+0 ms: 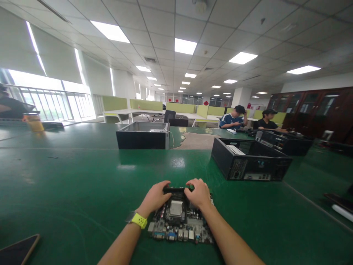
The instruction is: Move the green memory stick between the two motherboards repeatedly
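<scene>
A motherboard (176, 217) lies flat on the green table, its row of ports facing me. Near its middle sits a square silver processor (175, 208). Along the far edge runs a long dark bar (175, 190), perhaps memory slots or a memory module; I cannot tell which. My left hand (157, 197), above a yellow wristband (138, 220), has thumb and fingers curled around the bar's left end. At its right end, my right hand (199, 193) grips the same far edge, thumb inward. The fingertips are partly hidden behind the board's parts.
An open computer case (253, 165) stands ahead on the right, with another dark case (286, 142) behind it. A third open case (142, 140) is farther off, left of centre. A dark flat object (19, 250) lies front left. Two people sit at the back right.
</scene>
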Tool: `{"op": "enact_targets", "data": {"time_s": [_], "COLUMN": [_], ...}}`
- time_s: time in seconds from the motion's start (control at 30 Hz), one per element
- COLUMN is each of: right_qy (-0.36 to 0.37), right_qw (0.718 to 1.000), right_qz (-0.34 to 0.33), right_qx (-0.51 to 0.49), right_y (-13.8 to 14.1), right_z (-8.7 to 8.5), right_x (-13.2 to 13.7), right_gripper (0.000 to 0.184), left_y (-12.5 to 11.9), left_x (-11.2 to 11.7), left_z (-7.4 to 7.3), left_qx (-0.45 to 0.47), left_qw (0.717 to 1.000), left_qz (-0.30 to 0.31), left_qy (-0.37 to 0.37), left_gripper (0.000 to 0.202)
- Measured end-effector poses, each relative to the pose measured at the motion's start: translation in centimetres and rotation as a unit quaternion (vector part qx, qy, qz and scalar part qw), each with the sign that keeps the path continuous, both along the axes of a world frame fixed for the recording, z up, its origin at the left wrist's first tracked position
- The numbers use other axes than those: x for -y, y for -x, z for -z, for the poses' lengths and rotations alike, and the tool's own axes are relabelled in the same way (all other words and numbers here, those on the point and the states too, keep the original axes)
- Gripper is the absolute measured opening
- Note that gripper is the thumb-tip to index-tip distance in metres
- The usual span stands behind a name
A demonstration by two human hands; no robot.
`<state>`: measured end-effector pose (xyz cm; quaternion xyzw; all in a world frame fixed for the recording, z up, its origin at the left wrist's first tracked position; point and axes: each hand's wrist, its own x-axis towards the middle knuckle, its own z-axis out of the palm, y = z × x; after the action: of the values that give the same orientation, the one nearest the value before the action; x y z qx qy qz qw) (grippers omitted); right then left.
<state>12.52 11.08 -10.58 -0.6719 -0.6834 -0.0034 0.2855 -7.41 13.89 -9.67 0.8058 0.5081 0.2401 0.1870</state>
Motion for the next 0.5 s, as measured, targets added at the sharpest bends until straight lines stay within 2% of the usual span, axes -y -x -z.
{"op": "enact_targets", "data": {"time_s": [0.17, 0.27, 0.5], "right_qy": [0.008, 0.008, -0.003], "right_qw": [1.0, 1.0, 1.0], "right_qz": [-0.008, -0.006, -0.007], "right_qx": [0.01, 0.016, 0.003], "right_y": [-0.1, -0.1, -0.2], "right_z": [0.2, 0.2, 0.5], "right_x": [0.0, 0.1, -0.1], "right_gripper": [0.019, 0.019, 0.019], "left_y": [0.1, 0.2, 0.5], "left_x": [0.6, 0.7, -0.3], "left_z": [-0.8, -1.0, 0.6], "left_qx": [0.034, 0.052, 0.088], "left_qw": [0.999, 0.998, 0.996], "left_qz": [0.027, 0.034, 0.015], "left_qy": [0.0, 0.005, -0.032], "left_gripper": [0.033, 0.032, 0.038]}}
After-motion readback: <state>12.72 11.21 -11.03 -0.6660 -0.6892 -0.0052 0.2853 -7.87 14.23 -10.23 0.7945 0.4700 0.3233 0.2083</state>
